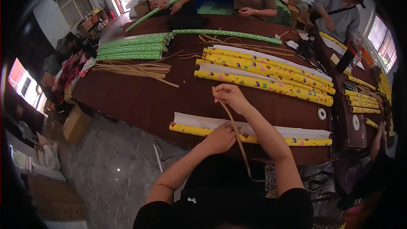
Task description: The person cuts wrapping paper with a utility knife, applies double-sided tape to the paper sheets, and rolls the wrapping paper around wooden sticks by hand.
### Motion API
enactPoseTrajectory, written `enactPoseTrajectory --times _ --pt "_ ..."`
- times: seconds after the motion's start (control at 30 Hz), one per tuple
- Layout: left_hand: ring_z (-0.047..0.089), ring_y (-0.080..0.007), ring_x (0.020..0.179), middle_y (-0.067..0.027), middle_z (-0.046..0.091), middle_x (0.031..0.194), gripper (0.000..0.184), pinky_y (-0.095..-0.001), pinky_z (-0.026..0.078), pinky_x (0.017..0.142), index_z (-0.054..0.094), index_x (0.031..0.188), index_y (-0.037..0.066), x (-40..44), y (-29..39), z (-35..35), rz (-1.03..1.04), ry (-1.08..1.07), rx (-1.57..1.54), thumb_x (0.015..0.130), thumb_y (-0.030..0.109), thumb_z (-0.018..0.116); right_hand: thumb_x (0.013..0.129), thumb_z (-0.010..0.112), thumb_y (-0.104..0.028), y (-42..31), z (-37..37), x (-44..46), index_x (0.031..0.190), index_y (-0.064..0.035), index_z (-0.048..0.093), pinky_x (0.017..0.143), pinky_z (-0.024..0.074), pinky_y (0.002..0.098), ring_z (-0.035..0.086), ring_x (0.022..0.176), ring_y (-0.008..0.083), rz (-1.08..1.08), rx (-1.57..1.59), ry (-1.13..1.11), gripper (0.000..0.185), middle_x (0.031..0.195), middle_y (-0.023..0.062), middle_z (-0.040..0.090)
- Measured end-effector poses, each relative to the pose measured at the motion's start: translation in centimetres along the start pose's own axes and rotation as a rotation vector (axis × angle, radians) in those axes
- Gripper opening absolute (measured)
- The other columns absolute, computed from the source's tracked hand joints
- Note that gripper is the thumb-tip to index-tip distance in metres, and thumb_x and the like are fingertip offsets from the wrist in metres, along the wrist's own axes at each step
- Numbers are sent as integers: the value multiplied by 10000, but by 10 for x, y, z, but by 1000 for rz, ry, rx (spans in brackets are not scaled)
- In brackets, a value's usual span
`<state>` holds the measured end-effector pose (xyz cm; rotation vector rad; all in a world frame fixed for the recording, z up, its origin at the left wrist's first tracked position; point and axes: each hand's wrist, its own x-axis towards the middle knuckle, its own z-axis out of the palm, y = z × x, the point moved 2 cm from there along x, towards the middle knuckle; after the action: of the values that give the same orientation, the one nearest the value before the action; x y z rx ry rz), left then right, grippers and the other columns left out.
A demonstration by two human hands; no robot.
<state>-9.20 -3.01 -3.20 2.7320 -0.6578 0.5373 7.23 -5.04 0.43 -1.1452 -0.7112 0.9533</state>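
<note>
A long, narrow brown paper strip (pixel 243 152) hangs in a curve in front of me, its lower end dangling past the table edge. My right hand (pixel 229 96) pinches its top end, raised over the table. Lower down, my left hand (pixel 221 138) is closed around the strip's middle, with the fingertips partly hidden. Beneath both arms lies a yellow patterned wrapping paper roll (pixel 303 141), partly unrolled so that its white inner side (pixel 197 120) shows behind it. Beyond my right hand, several more yellow rolls (pixel 263 83) lie side by side.
Green patterned rolls (pixel 131 46) are stacked at the left, beside a bundle of brown strips (pixel 140 70). A tape roll (pixel 322 114) lies at right. Across the table (pixel 127 101), one person holds a green roll (pixel 159 11); other people stand nearby. A cardboard box (pixel 76 124) sits on the floor.
</note>
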Motion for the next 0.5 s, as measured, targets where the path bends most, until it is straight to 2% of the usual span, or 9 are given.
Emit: enactPoseTrajectory --times 0.1,0.17,0.27,0.3,0.37,0.43,0.5 --pt "580 -290 1035 -133 634 1032 244 -397 408 1007 649 1031 -19 -2 -3 7 1 -103 7 832 103 579 901 673 -87 -5 13 -1 974 -15 674 626 433 204 611 729 65 30 -97 -43 102 812 44 673" --pt "582 -291 1031 -130 635 1030 253 -395 415 1003 641 1033 -21 -3 -5 8 -21 -58 -16 815 96 589 917 658 -102 -20 30 0 1006 9 669 697 481 217 623 726 80 50 -193 -76 143 811 40 672" --pt "583 -293 1029 -124 635 1028 269 -396 427 990 630 1038 -13 -3 -5 9 -38 30 -39 790 91 605 912 665 -99 -14 46 11 1013 18 667 696 492 219 636 736 89 44 -285 -226 155 813 47 677" --pt "581 -294 1030 -121 635 1029 275 -399 434 982 627 1040 -4 -4 -4 9 -37 71 -36 782 92 613 912 665 -99 -11 48 11 1013 18 667 696 492 219 636 736 89 51 -283 -237 155 813 47 677" --pt "581 -294 1024 -118 634 1031 283 -399 440 972 630 1041 4 -9 -4 12 -49 57 -20 776 105 621 907 663 -81 1 51 12 1011 10 673 646 485 215 627 731 87 191 -62 -250 138 804 51 675" --pt "581 -294 1019 -116 633 1034 292 -400 446 962 634 1042 12 -9 -2 14 -19 38 -4 770 117 629 898 682 -85 14 45 13 1023 37 674 658 508 228 646 748 100 155 -133 -253 175 805 69 686" --pt "581 -285 1004 -104 632 1043 290 -402 451 946 641 1044 32 -11 2 9 -107 56 55 769 123 634 886 696 -80 16 43 9 1041 45 683 644 506 232 639 744 99 159 -138 -247 200 805 79 685"
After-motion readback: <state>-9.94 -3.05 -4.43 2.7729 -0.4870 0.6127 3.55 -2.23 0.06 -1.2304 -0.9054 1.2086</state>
